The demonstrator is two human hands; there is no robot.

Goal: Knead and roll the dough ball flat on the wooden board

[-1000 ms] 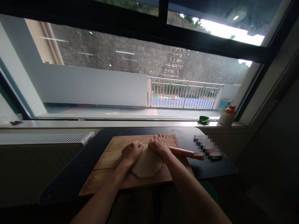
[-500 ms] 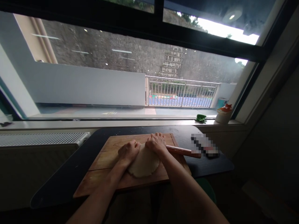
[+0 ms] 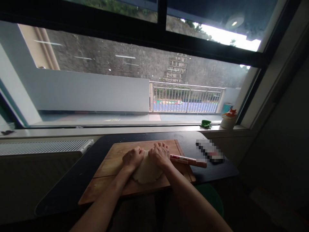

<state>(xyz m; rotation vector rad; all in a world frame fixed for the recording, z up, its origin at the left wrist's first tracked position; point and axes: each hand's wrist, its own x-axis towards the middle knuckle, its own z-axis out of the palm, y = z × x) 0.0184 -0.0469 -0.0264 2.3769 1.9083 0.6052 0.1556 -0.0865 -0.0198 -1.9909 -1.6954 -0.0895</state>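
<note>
A pale sheet of dough (image 3: 147, 172) lies on a wooden cutting board (image 3: 106, 166), its lower edge rounded and uneven. Across its far part my left hand (image 3: 133, 158) is closed, fingers curled over the far side. My right hand (image 3: 159, 155) is bent over the rolling pin, beside the left one. The rolling pin (image 3: 188, 160), reddish-brown with a printed label, sticks out to the right from under my right hand, past the board's edge. Between my hands only dough shows; the pin there is hidden, apparently beneath or inside a fold of dough.
The board rests on a dark table (image 3: 65, 180). A blurred-out flat object (image 3: 209, 150) lies on the right. Along the windowsill (image 3: 166, 129) are a green item (image 3: 206, 124) and a white container (image 3: 228, 121) with an orange top. A radiator (image 3: 45, 148) stands left; a green stool (image 3: 210, 196) is below.
The rolling pin has turned, so its printed label now shows. My right hand has shifted slightly toward me and left over it. The camera view has tilted a little upward.
</note>
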